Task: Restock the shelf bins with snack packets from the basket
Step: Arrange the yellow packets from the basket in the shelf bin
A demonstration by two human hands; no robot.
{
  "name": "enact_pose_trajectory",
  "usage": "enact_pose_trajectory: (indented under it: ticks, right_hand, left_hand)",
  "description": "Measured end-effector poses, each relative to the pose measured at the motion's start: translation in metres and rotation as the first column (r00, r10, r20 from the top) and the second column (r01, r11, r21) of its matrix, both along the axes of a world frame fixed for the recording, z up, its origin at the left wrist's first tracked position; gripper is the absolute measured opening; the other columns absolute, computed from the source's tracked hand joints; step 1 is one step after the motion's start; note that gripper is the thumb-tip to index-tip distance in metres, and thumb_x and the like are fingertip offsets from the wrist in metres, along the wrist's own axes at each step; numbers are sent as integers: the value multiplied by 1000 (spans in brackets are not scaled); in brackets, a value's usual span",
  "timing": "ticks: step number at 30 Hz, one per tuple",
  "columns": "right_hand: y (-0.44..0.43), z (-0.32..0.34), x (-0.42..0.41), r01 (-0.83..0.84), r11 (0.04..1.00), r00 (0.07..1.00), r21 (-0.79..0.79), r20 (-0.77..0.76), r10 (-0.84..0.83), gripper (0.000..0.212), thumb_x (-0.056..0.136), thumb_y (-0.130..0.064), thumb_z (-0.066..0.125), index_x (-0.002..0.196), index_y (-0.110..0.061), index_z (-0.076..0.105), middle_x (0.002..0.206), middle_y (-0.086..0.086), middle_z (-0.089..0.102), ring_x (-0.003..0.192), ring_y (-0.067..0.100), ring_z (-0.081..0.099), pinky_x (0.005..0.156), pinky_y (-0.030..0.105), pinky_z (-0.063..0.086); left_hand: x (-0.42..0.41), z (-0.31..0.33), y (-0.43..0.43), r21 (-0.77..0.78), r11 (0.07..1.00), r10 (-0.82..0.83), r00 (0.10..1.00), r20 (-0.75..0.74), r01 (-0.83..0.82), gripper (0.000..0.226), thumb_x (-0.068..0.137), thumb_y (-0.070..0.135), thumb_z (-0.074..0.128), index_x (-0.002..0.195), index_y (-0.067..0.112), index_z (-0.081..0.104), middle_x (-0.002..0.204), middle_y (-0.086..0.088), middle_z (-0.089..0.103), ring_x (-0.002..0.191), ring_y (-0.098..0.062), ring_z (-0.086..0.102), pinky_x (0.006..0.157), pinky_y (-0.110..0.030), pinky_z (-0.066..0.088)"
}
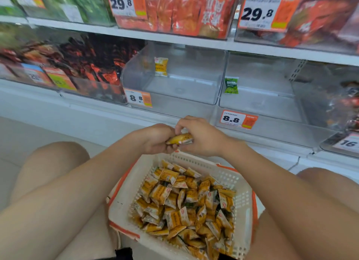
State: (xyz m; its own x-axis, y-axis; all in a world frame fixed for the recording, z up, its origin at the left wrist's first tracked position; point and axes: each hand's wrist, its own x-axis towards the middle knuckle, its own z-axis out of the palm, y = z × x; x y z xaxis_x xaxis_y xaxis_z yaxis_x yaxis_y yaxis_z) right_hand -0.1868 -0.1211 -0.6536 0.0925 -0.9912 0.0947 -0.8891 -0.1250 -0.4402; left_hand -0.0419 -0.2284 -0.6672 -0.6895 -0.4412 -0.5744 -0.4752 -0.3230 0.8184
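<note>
A white basket (126,184) with orange trim sits between my knees, filled with several small yellow snack packets (186,201). Above its far rim, my left hand (155,141) and my right hand (202,137) meet and together hold one yellow packet (179,138), fingers curled round it. Ahead on the shelf stands a clear bin (174,102) with a yellow sample packet (161,66) stuck on its back wall. To its right a second clear bin (258,106) carries a green sample packet (231,85).
Bins of dark red and orange packets (93,65) fill the shelf to the left and at the far right. The upper shelf holds larger red bags (186,11) and green bags. Price tags reading 8.8 (138,98) hang on the bin fronts. My bare knees flank the basket.
</note>
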Motion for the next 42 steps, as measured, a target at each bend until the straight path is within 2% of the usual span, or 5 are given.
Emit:
enact_pose_trajectory:
  ticks: [10,30,33,38,42]
  right_hand:
    - [-10,14,-5,464,873,819,150,303,-487,38,82,-36,85,109,-18,65,101,-1,68,91,17,64,67,30,46]
    - [7,11,-1,698,612,26,373,840,-542,30,85,-28,85,109,-18,72,102,-5,75,86,-2,66,65,9,46]
    - [8,15,3,711,623,56,326,857,-512,28,86,-26,85,110,-18,73,100,-6,76,85,-1,69,72,17,49]
    - [-3,32,4,736,676,425,22,762,-488,18,93,-24,77,110,-17,74,93,-9,78,83,2,73,73,20,55]
    - [-23,46,-4,740,630,613,-234,620,-489,23,91,-30,78,108,-15,71,88,-11,74,76,3,69,68,19,54]
  left_hand:
    - [1,37,-21,-305,946,-118,993,-22,106,33,92,10,53,114,19,77,111,-8,77,103,-20,72,94,-39,58]
    - [-33,46,0,-302,952,1,990,-139,-43,32,95,-13,62,110,15,69,94,-4,70,91,-17,67,86,-33,61]
    - [-30,47,-1,-323,945,-9,987,-163,-45,37,95,-13,61,123,10,68,106,-10,73,100,-20,69,85,-30,62]
    - [-27,57,-7,-429,891,38,965,-258,-149,31,93,-2,68,122,11,69,110,-12,73,103,-25,72,89,-35,63]
    - [-25,65,-35,-822,555,76,992,-98,-123,31,93,11,65,122,21,66,117,-1,64,100,-22,65,89,-34,54]
